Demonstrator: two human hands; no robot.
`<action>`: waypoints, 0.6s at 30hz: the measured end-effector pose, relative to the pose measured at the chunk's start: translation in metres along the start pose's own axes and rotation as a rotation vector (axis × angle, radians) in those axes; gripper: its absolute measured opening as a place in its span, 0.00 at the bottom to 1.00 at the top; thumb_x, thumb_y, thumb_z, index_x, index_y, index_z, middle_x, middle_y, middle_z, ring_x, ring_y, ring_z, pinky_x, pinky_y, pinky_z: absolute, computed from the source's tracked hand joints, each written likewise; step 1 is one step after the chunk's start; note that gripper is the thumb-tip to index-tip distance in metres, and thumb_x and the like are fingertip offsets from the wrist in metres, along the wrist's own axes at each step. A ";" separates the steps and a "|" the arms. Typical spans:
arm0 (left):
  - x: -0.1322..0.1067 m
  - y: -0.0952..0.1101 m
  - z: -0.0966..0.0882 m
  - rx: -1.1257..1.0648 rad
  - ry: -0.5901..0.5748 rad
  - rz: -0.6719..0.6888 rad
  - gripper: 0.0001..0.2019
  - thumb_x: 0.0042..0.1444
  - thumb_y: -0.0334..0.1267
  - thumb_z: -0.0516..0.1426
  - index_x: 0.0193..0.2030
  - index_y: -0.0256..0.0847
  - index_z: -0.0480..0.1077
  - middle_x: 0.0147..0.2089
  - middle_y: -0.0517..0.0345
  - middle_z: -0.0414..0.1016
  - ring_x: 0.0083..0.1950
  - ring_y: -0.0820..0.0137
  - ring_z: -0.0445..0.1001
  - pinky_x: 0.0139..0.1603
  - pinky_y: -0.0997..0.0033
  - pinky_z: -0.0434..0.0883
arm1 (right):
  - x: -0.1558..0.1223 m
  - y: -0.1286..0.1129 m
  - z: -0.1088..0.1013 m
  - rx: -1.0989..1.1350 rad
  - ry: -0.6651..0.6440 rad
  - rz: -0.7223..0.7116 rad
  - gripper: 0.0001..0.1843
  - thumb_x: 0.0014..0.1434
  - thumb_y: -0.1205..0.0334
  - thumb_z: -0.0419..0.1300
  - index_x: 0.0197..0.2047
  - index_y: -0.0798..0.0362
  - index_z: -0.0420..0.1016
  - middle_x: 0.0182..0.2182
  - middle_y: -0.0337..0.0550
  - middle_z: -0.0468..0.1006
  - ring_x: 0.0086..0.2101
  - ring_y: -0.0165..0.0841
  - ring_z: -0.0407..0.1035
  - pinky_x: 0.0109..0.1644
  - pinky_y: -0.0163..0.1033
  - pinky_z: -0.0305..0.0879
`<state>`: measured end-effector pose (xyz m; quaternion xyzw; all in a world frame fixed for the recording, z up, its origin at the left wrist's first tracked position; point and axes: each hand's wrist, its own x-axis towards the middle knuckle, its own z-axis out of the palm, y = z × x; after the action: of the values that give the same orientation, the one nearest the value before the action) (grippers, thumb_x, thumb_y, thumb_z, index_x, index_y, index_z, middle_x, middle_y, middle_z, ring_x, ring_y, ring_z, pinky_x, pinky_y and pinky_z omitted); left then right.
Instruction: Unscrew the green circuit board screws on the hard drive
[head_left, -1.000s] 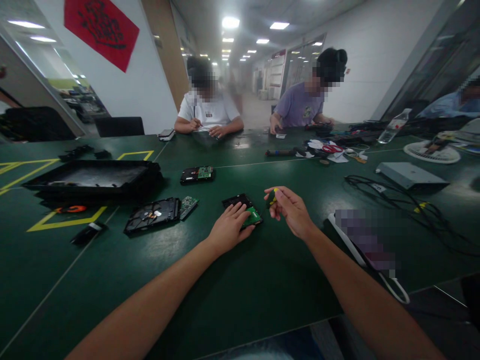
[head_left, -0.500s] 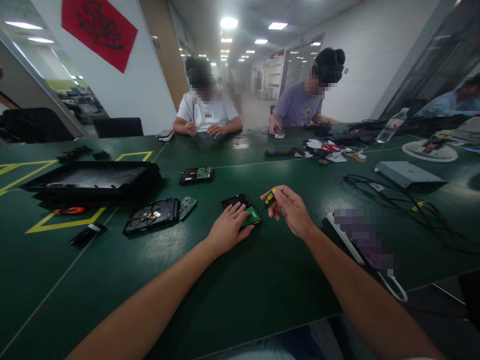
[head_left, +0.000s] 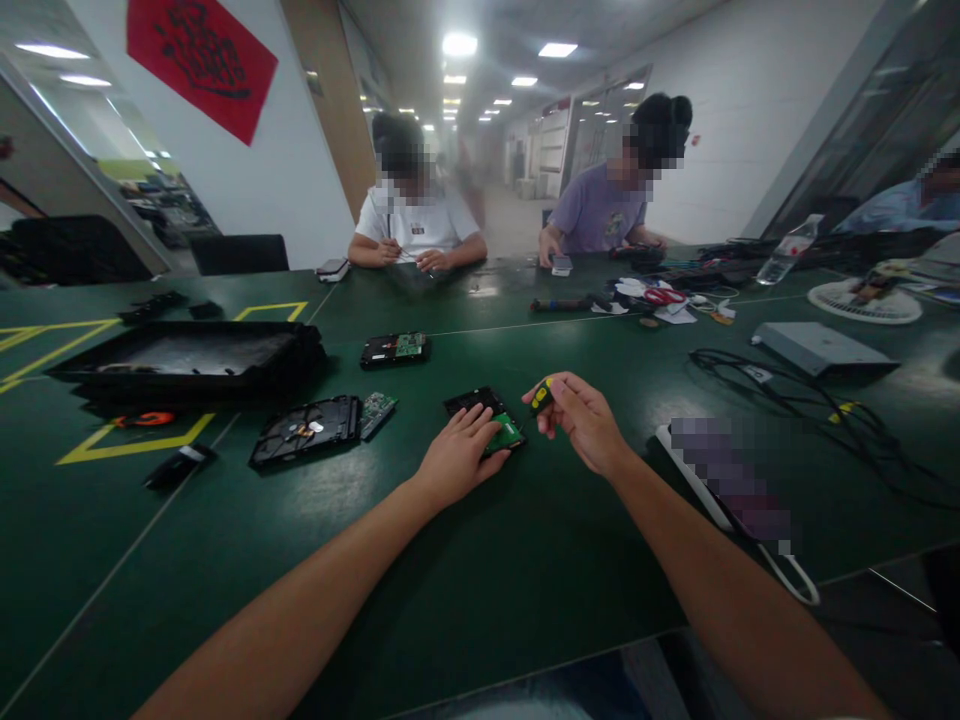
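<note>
My left hand [head_left: 457, 458] lies flat, fingers spread, on a small hard drive [head_left: 480, 405] whose green circuit board [head_left: 510, 434] faces up on the green table [head_left: 465, 590]. My right hand [head_left: 581, 420] hovers just right of the drive, fingers pinched round a black and yellow screwdriver [head_left: 541, 395] held over the drive's right edge. The tool's tip is hidden by the fingers.
An opened drive [head_left: 306, 430] with a loose board [head_left: 377, 408] lies to the left, a black tray [head_left: 187, 355] behind it, another drive [head_left: 394, 349] farther back. A white power strip [head_left: 720, 500] and cables [head_left: 810, 400] lie right. Three other people sit at the table's far side.
My right hand has shifted slightly left and down with the screwdriver, closer to the drive. My left hand stays on the drive.
</note>
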<state>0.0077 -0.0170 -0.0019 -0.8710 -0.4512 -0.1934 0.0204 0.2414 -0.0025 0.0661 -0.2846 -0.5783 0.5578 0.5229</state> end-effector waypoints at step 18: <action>0.001 0.001 -0.001 -0.007 -0.006 -0.011 0.22 0.71 0.52 0.55 0.64 0.41 0.70 0.72 0.43 0.68 0.77 0.51 0.60 0.75 0.44 0.60 | 0.000 -0.002 -0.001 -0.020 0.003 0.023 0.19 0.69 0.44 0.60 0.51 0.50 0.79 0.42 0.45 0.80 0.26 0.27 0.71 0.23 0.33 0.61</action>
<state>0.0087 -0.0175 -0.0002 -0.8692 -0.4552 -0.1926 0.0148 0.2431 -0.0026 0.0673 -0.2971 -0.5799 0.5575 0.5145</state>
